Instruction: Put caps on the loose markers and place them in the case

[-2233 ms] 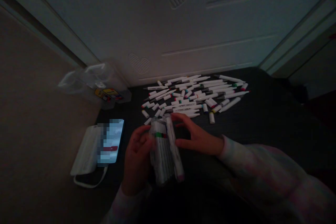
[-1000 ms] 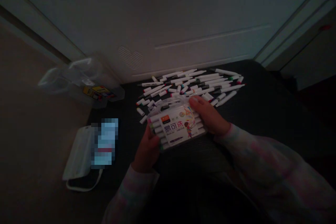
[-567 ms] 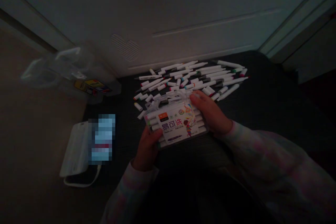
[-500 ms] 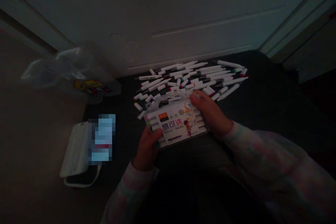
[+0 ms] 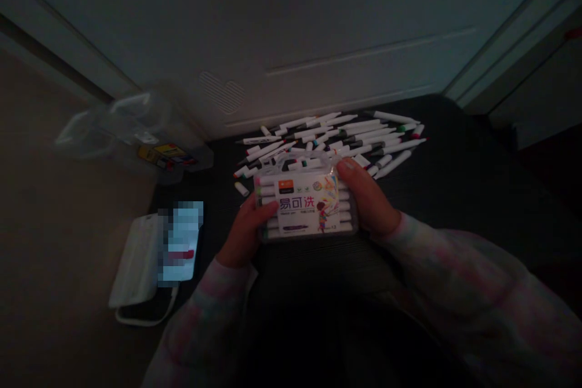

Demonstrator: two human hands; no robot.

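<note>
Between my hands is a clear plastic marker case [image 5: 309, 206] with a carry handle and a printed label, its front facing me. White markers lie in rows inside it. My left hand [image 5: 245, 227] grips the case's left side, thumb across the front. At the upper right corner, my right hand [image 5: 367, 197] holds it with the thumb on the edge. Just beyond the case, many loose white markers [image 5: 370, 133] and caps with coloured ends are spread over the dark table [image 5: 477, 188]. The case hides some of them.
At the back left stands a clear plastic box [image 5: 182, 133] with its lid open and a colourful label. A lit phone [image 5: 184, 242] lies at the left edge beside a white case-like object [image 5: 136, 260] with a white cable [image 5: 145, 321]. A pale panel [image 5: 318, 24] rises behind the table.
The marker case has turned from tilted to nearly level and moved slightly up. My left hand has shifted a little up and left with it. The view has moved slightly.
</note>
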